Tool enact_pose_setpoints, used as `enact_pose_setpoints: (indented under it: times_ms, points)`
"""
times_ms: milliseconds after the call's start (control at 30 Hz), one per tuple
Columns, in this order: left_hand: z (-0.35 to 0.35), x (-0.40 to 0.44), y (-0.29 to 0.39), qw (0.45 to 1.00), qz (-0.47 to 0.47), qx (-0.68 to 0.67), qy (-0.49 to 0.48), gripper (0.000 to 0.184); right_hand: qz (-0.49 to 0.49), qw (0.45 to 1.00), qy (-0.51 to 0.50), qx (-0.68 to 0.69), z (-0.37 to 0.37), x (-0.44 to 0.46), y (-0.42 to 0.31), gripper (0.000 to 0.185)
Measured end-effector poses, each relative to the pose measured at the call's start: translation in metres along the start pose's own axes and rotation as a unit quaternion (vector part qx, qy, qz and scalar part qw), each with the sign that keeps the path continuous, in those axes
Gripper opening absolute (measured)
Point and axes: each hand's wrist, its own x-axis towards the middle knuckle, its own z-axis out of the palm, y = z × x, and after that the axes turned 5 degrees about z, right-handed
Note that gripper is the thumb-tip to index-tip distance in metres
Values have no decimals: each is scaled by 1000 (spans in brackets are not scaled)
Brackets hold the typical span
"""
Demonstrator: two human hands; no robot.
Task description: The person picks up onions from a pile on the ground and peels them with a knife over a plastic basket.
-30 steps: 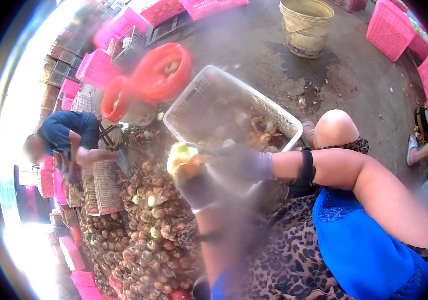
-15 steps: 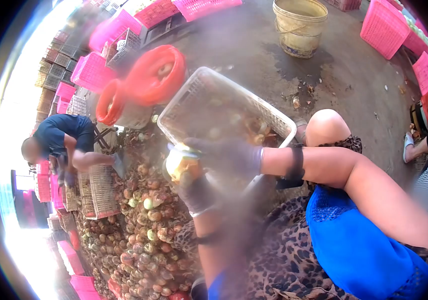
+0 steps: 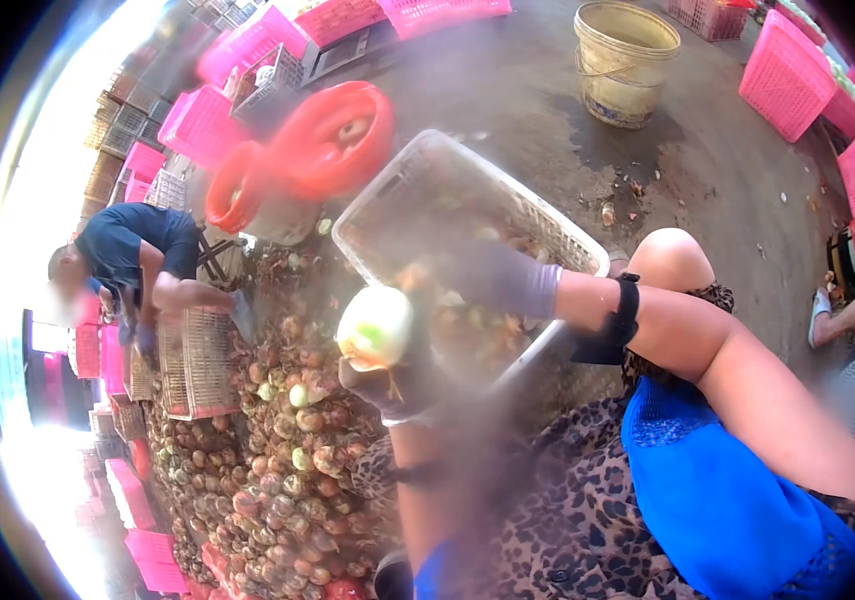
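Note:
My left hand point(image 3: 388, 390), in a dark glove, is closed around the underside of a peeled onion point(image 3: 376, 325). The onion is white with a greenish patch and some brown skin near its base. My right hand point(image 3: 493, 280), in a greyish-purple glove, is to the right of the onion, apart from it and over a white plastic crate point(image 3: 538, 215). Its fingers are smeared by a blur on the lens, so what they hold cannot be made out. Bits of onion skin show inside the crate. Beside my left arm lies a large heap of unpeeled onions point(image 3: 278, 480).
A person point(image 3: 143, 255) bends over a wicker-like crate point(image 3: 198, 370) at the left. Red-lined tubs point(image 3: 333, 140) stand beyond my crate. A dirty bucket point(image 3: 626, 65) is at the back, pink crates point(image 3: 788, 75) at the right. Another person's leg point(image 3: 848, 310) shows at the right edge.
My right hand has drawn away from the onion to the right. More of the onion's white surface now shows in my left hand. The whole view has shifted slightly.

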Motion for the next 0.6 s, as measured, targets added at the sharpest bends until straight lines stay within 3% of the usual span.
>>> enact_pose_setpoints:
  times_ms: [67,133,200,300,367,433,467,500,567,600]
  points:
    - [8,2,22,984,-100,-150,11,82,-17,995,-19,-95,-8,-11,-41,65]
    - [-9,11,33,923,-190,-324,-83,83,-26,989,-46,-139,-14,-23,-66,63]
    - [-7,11,37,883,-209,-366,-206,83,-64,990,-18,-122,-11,-26,-70,60]
    - [-4,9,35,900,-188,-359,-160,81,-128,985,73,-88,-4,-19,-68,49]
    - [-6,11,31,892,-197,-375,-155,78,-86,995,58,4,-2,-14,-63,37]
    - [-6,14,24,931,-156,-290,-155,75,57,979,-30,193,-7,-10,-61,26]
    - [-6,16,19,955,-123,-219,-155,74,149,940,-50,303,-13,-10,-68,23]
    - [-6,17,13,973,-90,-146,-155,74,266,852,-63,446,-36,-17,-104,20]
    - [-5,18,4,989,-22,-2,-147,74,346,744,-80,566,-44,-21,-116,19]
    - [4,14,19,975,-122,-141,-123,76,319,760,-86,560,-41,-16,-108,20]
